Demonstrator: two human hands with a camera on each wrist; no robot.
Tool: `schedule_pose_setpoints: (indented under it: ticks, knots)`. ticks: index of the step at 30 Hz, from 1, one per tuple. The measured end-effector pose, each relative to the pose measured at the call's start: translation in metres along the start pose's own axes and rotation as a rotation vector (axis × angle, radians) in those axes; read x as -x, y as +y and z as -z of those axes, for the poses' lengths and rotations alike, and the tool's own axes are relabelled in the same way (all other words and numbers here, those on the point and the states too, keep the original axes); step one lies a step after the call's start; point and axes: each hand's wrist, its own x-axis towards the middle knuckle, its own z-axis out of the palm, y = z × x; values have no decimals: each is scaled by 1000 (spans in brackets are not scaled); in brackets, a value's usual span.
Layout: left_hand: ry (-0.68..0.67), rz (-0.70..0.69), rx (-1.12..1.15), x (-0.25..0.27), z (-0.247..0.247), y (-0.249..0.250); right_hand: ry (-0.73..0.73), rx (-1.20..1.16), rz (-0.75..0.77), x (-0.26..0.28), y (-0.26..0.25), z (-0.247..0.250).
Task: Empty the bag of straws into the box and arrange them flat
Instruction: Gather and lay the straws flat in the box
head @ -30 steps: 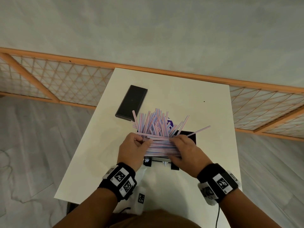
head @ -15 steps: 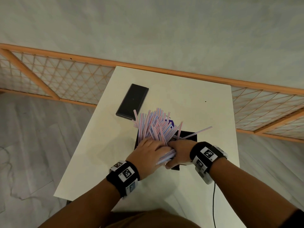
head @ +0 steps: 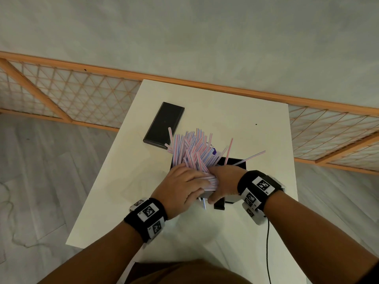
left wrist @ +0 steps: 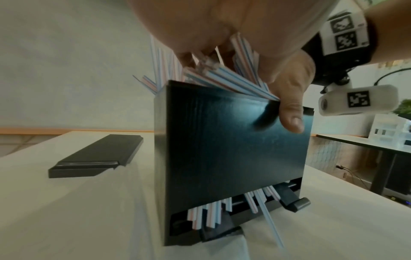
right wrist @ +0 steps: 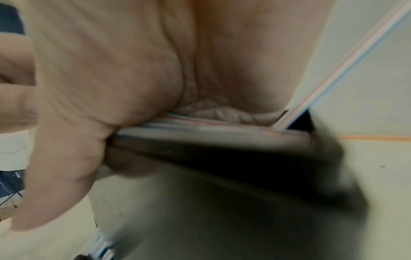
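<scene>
An open black box (head: 235,162) stands on the white table (head: 235,119), stuffed with pink-and-blue striped straws (head: 192,150) that fan upward and away. A few straws lean out to the right (head: 254,155). My left hand (head: 184,185) lies over a bundle of straws (head: 212,181) at the box's near rim, fingers curled round it. My right hand (head: 223,181) clasps the same rim, its thumb (left wrist: 291,112) down the box's front wall (left wrist: 222,158). More straw ends (left wrist: 206,216) poke from a slot at the box's bottom. The right wrist view is blurred, showing my palm (right wrist: 133,70) on straws.
The box's flat black lid (head: 164,125) lies on the table just beyond and left of the box. A black cable (head: 267,242) hangs from my right wrist. A wooden lattice rail (head: 82,99) runs behind the table. Another table (left wrist: 360,146) stands off to the right.
My left hand slid right over the crosswise bundle. My right wrist swung out to the right, its thumb going down the box's front wall. The bundle is now mostly covered by both hands.
</scene>
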Motion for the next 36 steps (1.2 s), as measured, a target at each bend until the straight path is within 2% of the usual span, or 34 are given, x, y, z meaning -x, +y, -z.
schedule_pose_setpoints:
  ticks: [5,10,17,27,32,34,36]
  knots:
    - [48,12,-38,-2,6,-16,141,-79,52,13,0,8]
    - [-1,43,-6,4,1,-23,238,-213,75,18,7,8]
    - [87,108,33,4,8,-25,274,-20,85,32,-2,9]
    - [98,243,19,18,16,-14,375,129,57,44,-3,-17]
    - [-29,270,-80,9,9,-11,458,189,100,49,-12,-22]
    - [-64,268,-99,3,7,-12,522,127,122,58,-15,-20]
    - [-88,265,-124,-2,8,-12,615,20,82,67,-13,-17]
